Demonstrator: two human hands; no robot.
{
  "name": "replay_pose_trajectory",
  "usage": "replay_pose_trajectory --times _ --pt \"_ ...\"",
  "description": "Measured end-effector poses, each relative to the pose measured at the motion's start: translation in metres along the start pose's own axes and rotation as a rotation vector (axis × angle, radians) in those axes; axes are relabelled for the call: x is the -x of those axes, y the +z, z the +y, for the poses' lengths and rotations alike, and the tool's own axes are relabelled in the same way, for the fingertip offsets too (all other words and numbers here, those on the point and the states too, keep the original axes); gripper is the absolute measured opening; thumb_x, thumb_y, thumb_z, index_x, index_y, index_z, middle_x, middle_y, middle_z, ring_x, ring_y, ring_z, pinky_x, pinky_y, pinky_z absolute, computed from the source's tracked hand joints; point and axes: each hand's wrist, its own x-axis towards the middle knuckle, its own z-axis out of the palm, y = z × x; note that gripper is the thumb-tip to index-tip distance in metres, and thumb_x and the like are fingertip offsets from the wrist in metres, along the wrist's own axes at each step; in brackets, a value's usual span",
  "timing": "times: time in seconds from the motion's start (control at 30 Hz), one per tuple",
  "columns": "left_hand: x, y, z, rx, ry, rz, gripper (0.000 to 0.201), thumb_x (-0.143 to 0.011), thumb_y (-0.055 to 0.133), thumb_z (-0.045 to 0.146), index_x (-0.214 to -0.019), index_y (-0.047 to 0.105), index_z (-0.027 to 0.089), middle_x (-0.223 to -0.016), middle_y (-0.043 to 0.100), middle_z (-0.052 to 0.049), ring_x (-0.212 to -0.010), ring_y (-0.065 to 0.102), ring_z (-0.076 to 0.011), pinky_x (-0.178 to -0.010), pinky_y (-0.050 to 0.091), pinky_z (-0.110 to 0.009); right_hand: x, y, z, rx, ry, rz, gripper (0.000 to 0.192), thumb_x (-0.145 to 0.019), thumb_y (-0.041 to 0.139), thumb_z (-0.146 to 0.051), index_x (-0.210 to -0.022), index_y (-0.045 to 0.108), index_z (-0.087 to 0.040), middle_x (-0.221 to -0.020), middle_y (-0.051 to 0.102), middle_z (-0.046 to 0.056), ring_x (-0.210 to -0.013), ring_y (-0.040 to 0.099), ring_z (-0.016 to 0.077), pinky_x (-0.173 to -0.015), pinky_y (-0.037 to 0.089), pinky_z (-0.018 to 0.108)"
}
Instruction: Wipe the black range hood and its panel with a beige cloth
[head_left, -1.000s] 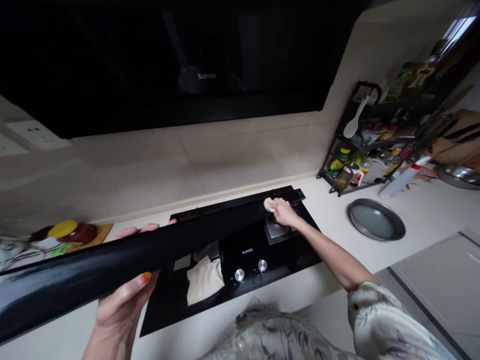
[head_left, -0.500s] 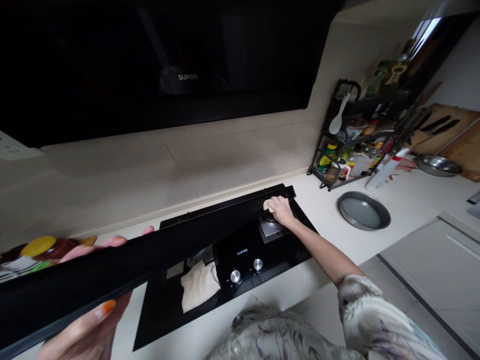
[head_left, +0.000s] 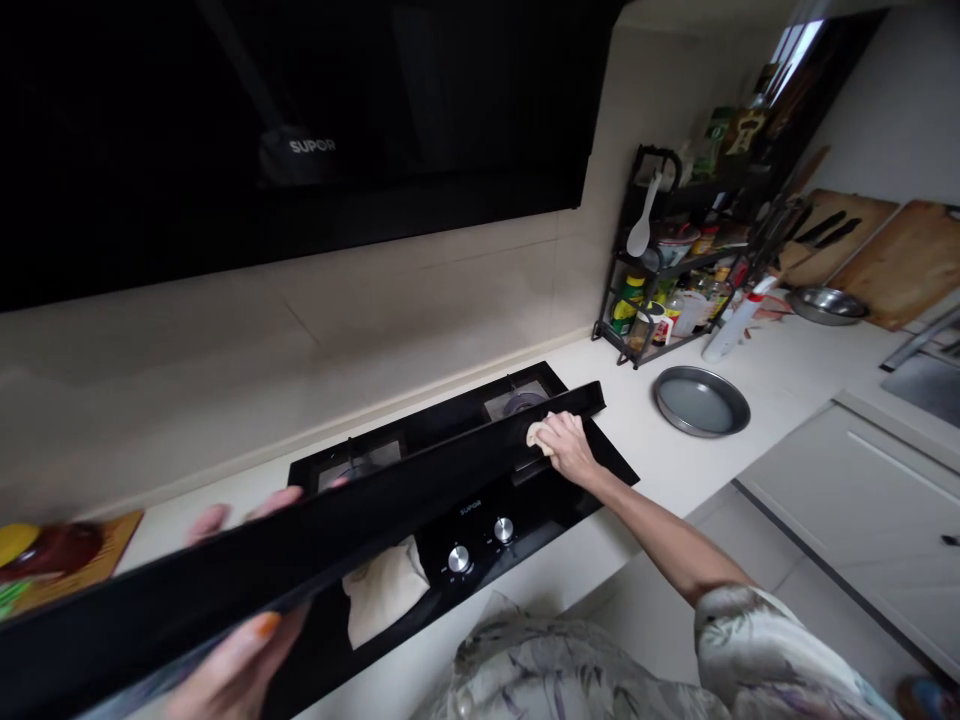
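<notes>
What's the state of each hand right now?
Left hand: closed, holding the long black panel.
Right hand: closed, holding a pale wad against the panel.

Shows plain black along the long panel (head_left: 420, 490), the hob (head_left: 562, 500) and the range hood (head_left: 450, 120), with pale grey lettering (head_left: 312, 146) on the hood. Turns cream on the folded cloth (head_left: 386, 590) and on the wad (head_left: 535, 437) in the right hand (head_left: 567, 447). Glows orange on the thumbnail (head_left: 267, 625) of the left hand (head_left: 232, 665). Gleams silver on the two knobs (head_left: 459, 559). Carries a leafy print with purple strokes over pale grey on the shirt (head_left: 570, 665). Runs grey on the round pan (head_left: 701, 403), white on the counter (head_left: 637, 430) and beige on the wall (head_left: 420, 320); flares yellow on the jar lid (head_left: 16, 544), dark red on the jar (head_left: 67, 550).
</notes>
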Motion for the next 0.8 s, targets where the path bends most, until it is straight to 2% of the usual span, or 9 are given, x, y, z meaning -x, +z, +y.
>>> replay_pose_trajectory --times 0.07,0.13,0.23,0.33,0.47,0.57,0.67,0.73,0.8 --pt "0.007 0.018 -0.014 -0.009 -0.011 -0.028 0.082 -0.053 0.097 0.035 -0.126 0.064 0.052 -0.142 0.067 0.004 -0.151 0.047 -0.0439 -0.132 0.027 -0.069 0.019 0.000 -0.012 -0.008 -0.025 0.026 0.031 -0.104 0.047 -0.014 -0.109 0.075 -0.026 -0.111 0.064 0.007 -0.104 0.044 0.0243 -0.087 0.027 0.039" --pt "0.007 0.025 -0.022 -0.048 0.034 -0.074 0.074 -0.052 0.097 0.037 -0.118 0.066 0.049 -0.136 0.069 0.001 -0.148 0.049 -0.0428 -0.131 0.031 -0.066 0.030 0.000 -0.022 -0.021 -0.019 0.018 0.032 -0.106 0.044 -0.016 -0.108 0.075 -0.026 -0.111 0.065 0.007 -0.104 0.044 0.0242 -0.087 0.026 0.039" --pt "-0.003 0.019 -0.025 -0.130 0.097 -0.091 0.067 -0.048 0.093 0.040 -0.110 0.068 0.046 -0.129 0.072 0.000 -0.142 0.054 -0.0408 -0.128 0.040 -0.057 0.038 0.001 -0.033 -0.051 0.011 -0.013 0.035 -0.107 0.041 -0.017 -0.108 0.075 -0.025 -0.111 0.066 0.008 -0.103 0.045 0.0240 -0.088 0.026 0.039" --pt "-0.009 0.011 -0.022 -0.141 0.040 -0.039 0.067 -0.044 0.089 0.041 -0.108 0.069 0.046 -0.125 0.073 0.001 -0.143 0.054 -0.0386 -0.123 0.048 -0.047 0.043 0.005 -0.041 -0.081 0.034 -0.048 0.034 -0.106 0.041 -0.016 -0.109 0.075 -0.024 -0.112 0.066 0.008 -0.104 0.045 0.0242 -0.089 0.027 0.039" --pt "-0.001 0.015 -0.016 -0.131 -0.021 0.020 0.065 -0.045 0.089 0.040 -0.106 0.070 0.046 -0.127 0.070 0.003 -0.155 0.039 -0.0405 -0.132 0.032 -0.053 0.048 0.005 -0.040 -0.116 0.081 -0.133 0.032 -0.103 0.045 -0.013 -0.115 0.074 -0.023 -0.123 0.066 0.009 -0.111 0.047 0.0248 -0.092 0.028 0.040" --pt "0.006 0.022 -0.010 -0.130 -0.029 0.000 0.063 -0.048 0.090 0.038 -0.106 0.069 0.047 -0.127 0.069 0.004 -0.159 0.033 -0.0402 -0.136 0.022 -0.057 0.051 -0.003 -0.020 -0.092 0.199 -0.279 0.042 -0.094 0.052 -0.006 -0.128 0.071 -0.025 -0.136 0.062 0.010 -0.120 0.048 0.0251 -0.094 0.030 0.039" --pt "0.006 0.023 -0.007 -0.113 -0.035 -0.015 0.062 -0.050 0.089 0.036 -0.107 0.070 0.047 -0.126 0.068 0.005 -0.160 0.032 -0.0374 -0.137 0.019 -0.053 0.056 -0.013 0.017 0.049 0.426 -0.471 0.056 -0.090 0.053 -0.003 -0.141 0.064 -0.025 -0.148 0.055 0.012 -0.129 0.045 0.0280 -0.099 0.032 0.040" --pt "0.003 0.020 -0.009 -0.092 -0.020 0.006 0.062 -0.048 0.089 0.035 -0.106 0.071 0.045 -0.123 0.069 0.003 -0.158 0.033 -0.0398 -0.137 0.018 -0.055 0.057 -0.017 0.041 0.130 0.542 -0.528 0.056 -0.095 0.047 -0.005 -0.147 0.060 -0.021 -0.152 0.051 0.017 -0.132 0.042 0.0316 -0.103 0.033 0.044" --pt "-0.001 0.016 -0.014 -0.085 0.001 0.019 0.063 -0.044 0.088 0.035 -0.104 0.072 0.043 -0.119 0.070 0.000 -0.155 0.036 -0.0440 -0.136 0.019 -0.061 0.056 -0.018 0.060 0.162 0.603 -0.529 0.054 -0.101 0.038 -0.007 -0.150 0.057 -0.017 -0.153 0.049 0.021 -0.132 0.041 0.0341 -0.105 0.033 0.048"
